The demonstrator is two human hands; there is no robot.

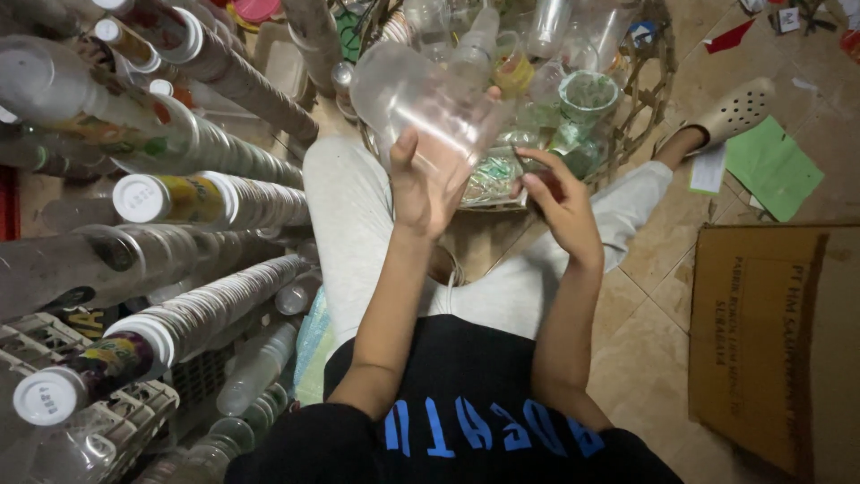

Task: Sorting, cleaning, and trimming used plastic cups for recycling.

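A clear plastic cup [421, 99] is gripped by the left hand [425, 184], held up over the lap. The right hand [560, 202] is curled, fingers pinching a crumpled wrapper [497, 175] beside the wicker basket [649, 99].

Long cup stacks [206, 193] wall off my left, close beside left arm. Basket [640, 108] of loose cups [587, 94] blocks ahead, just beyond my hands. Right: open tile floor [645, 350], then cardboard box [775, 341], green paper [772, 168] farther out.
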